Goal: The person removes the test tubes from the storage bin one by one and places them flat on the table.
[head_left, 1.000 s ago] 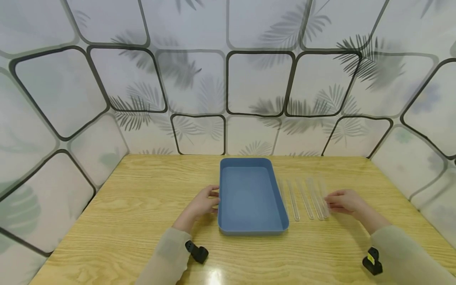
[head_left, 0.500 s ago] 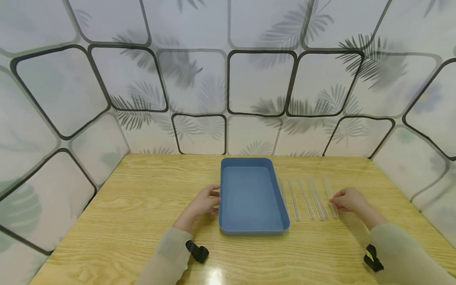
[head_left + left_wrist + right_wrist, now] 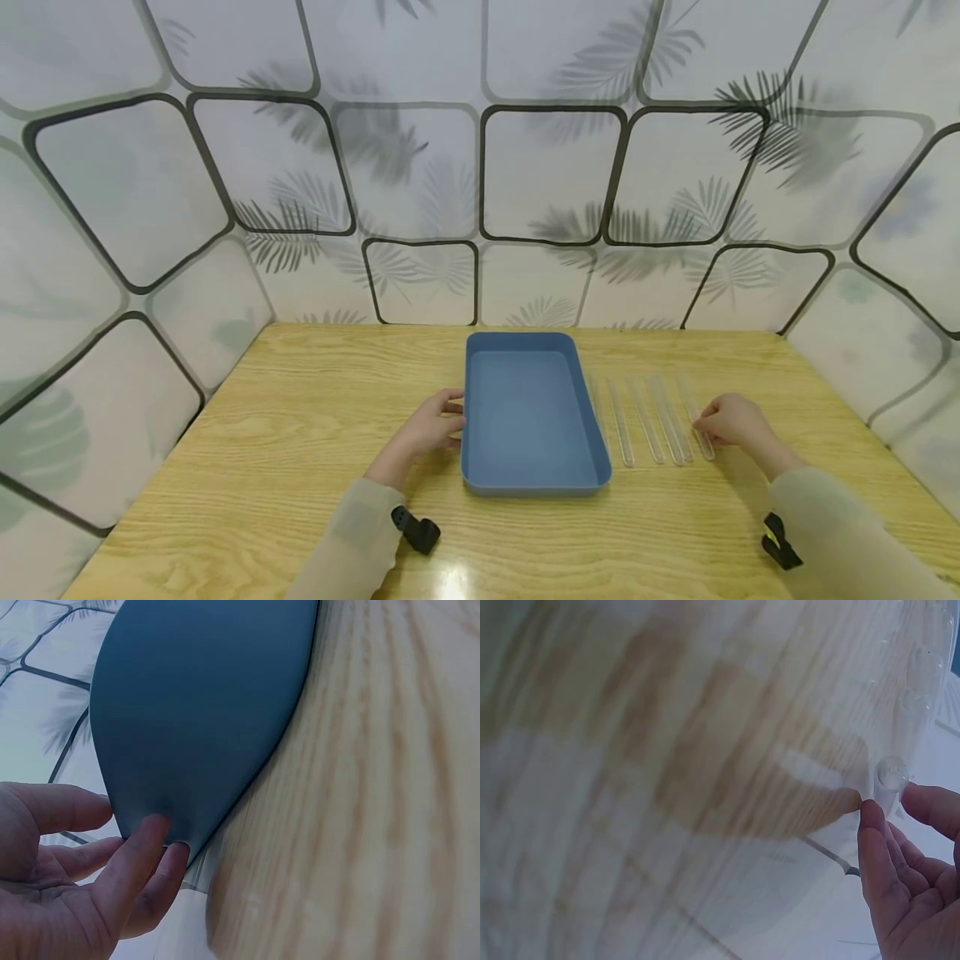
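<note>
A shallow blue tray [image 3: 536, 490] lies on the table. At its left side, my left hand [image 3: 426, 429] touches the outer wall with loosely bent fingers. In the left wrist view, fingertips [image 3: 154, 829] meet the tray wall [image 3: 202, 697] near one end. My right hand [image 3: 738, 421] pinches the rightmost clear test tube [image 3: 688, 400] between thumb and forefinger. Its rounded closed end [image 3: 892, 774] shows between those fingers in the right wrist view. Several more clear test tubes [image 3: 621, 429] lie side by side between the tray and the held tube, the leftmost close along the tray's right wall.
A light wooden table [image 3: 322, 375] carries everything. Behind and on both sides rises a pale curtain-like backdrop [image 3: 551, 175] with dark outlines and leaf prints. Each wrist wears a small black camera mount [image 3: 416, 531] over a light sleeve.
My right hand has moved slightly right with the pinched test tube, widening its gap from the other tubes. My left hand stays at the tray's side.
</note>
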Available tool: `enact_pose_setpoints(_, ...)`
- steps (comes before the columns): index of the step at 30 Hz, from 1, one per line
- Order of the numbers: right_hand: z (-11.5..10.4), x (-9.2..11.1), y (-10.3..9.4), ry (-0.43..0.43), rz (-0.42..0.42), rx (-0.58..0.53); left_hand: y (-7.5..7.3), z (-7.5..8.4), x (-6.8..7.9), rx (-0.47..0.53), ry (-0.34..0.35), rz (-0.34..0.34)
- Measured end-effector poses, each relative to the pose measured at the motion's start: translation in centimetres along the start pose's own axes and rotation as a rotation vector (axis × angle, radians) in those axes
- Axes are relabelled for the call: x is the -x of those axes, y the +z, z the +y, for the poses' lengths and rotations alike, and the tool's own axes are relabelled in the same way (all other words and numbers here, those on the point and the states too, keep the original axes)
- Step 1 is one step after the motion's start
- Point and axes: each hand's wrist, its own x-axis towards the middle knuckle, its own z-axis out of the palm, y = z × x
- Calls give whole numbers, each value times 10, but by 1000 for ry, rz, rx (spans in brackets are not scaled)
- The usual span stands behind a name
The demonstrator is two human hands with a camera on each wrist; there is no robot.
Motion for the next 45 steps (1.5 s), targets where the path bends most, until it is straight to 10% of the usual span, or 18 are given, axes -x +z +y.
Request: enact_pose_setpoints(45,0,2,-2,2,2,59,0,2,1,-10,15,0)
